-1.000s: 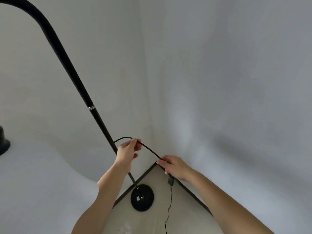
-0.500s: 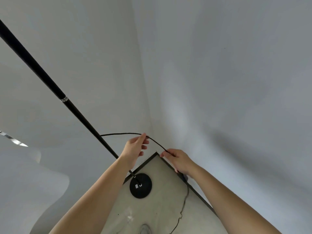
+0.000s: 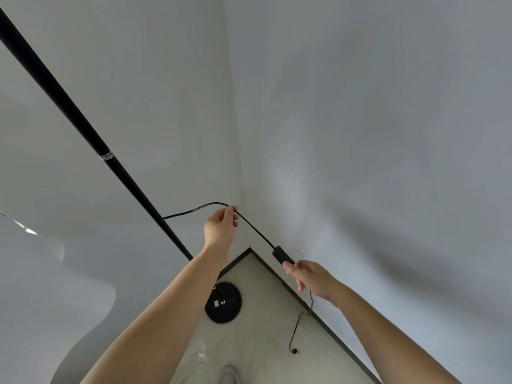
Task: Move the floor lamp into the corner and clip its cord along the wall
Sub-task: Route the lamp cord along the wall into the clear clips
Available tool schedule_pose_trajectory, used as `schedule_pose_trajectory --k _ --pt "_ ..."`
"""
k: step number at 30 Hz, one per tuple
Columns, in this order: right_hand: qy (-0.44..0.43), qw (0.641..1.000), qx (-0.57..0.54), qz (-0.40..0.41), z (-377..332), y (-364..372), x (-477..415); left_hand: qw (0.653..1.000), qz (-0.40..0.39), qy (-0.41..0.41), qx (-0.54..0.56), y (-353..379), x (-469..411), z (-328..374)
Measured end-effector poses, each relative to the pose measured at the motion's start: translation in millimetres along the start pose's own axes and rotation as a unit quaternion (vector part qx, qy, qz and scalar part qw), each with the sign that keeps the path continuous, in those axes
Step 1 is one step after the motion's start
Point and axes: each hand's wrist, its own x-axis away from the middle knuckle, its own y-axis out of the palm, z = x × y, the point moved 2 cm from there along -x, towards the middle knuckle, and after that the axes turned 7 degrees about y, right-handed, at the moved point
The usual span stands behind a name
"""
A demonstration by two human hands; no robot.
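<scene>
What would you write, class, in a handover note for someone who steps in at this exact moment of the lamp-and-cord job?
Left hand: pinching the cord up near the corner.
Right hand: fingers closed on the cord just below the inline switch box, close to the right wall.
Lamp: base stands on the floor in the corner, pole rising left.
Cord tail hangs down along the skirting; its free end lies on the floor.
Done: lamp appears placed.
Left: clip the cord along the wall; no clips are visible.
</scene>
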Motion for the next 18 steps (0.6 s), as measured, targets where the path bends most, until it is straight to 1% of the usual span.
schedule_pose_trajectory --k 1,2,4,6,8,9,11,12,15,18 --pt "0.006 1.0 -0.005 0.004 2.2 -1.1 1.1 1.0 -0.001 0.001 -0.011 -0.1 1.0 -1.7" --pt "0.013 1.0 -0.022 0.005 2.7 -2.0 2.4 0.999 -0.022 -0.003 -0.029 0.8 2.7 -4.3" --pt "0.018 0.998 -0.061 0.011 -2.2 -4.3 5.6 0.988 -0.116 -0.038 -0.091 7.2 10.8 -10.4" --pt "0.009 0.997 -0.076 0.025 -11.1 -7.6 7.0 0.958 -0.22 -0.087 -0.161 18.7 24.1 -18.5" --pt "-0.004 0.997 -0.07 0.03 -19.7 -10.3 7.1 0.934 -0.28 -0.114 -0.191 32.0 38.2 -27.6" --pt "-0.007 0.997 -0.072 0.028 -22.9 -11.7 7.0 0.927 -0.298 -0.111 -0.198 39.0 43.5 -32.1" --pt "-0.005 0.995 -0.093 0.019 -24.0 -15.5 6.1 0.927 -0.311 -0.082 -0.194 51.2 50.6 -39.8" --pt "-0.004 0.995 -0.103 0.014 -22.3 -18.0 6.0 0.934 -0.305 -0.068 -0.175 56.6 53.0 -42.3" --pt "0.001 0.993 -0.116 0.006 -7.8 -26.6 5.0 0.959 -0.258 -0.049 -0.111 71.4 55.9 -47.0" --pt "0.006 0.99 -0.137 0.016 23.3 -35.3 1.1 0.974 -0.205 -0.042 -0.088 81.6 50.7 -53.2"
